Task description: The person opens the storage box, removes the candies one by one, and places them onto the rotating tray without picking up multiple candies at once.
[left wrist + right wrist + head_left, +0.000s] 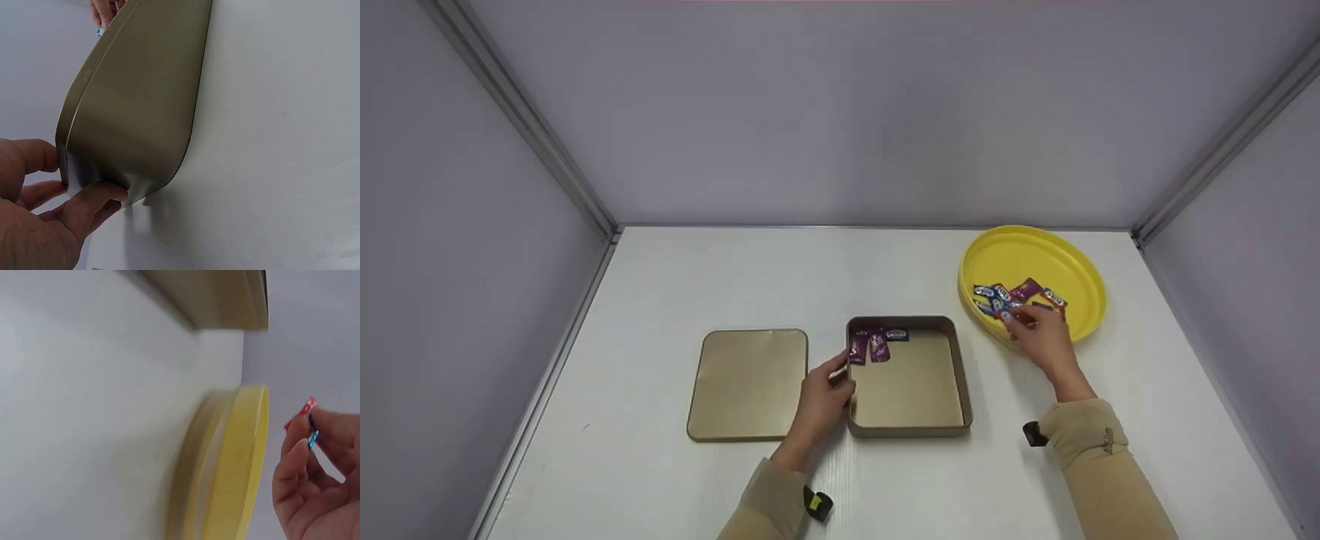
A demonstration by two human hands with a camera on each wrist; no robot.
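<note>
A square gold tin [907,397] lies open on the table, with several purple wrapped candies [879,347] and a dark blue wrapped candy [897,335] at its far left. My left hand [823,397] holds the tin's left side; in the left wrist view its thumb and fingers [93,202] grip the wall near a corner. Over the near edge of a round yellow tray [1084,281], my right hand [1044,337] pinches a small wrapped candy [313,439] with blue and red showing. Beneath that hand, several blue, red and purple wrapped candies [1026,290] lie in the tray.
A flat gold lid [748,386] lies on the white table [660,277] to the left of the tin. Grey walls [870,127] enclose the table at the back and both sides. The tray stands close to the back right.
</note>
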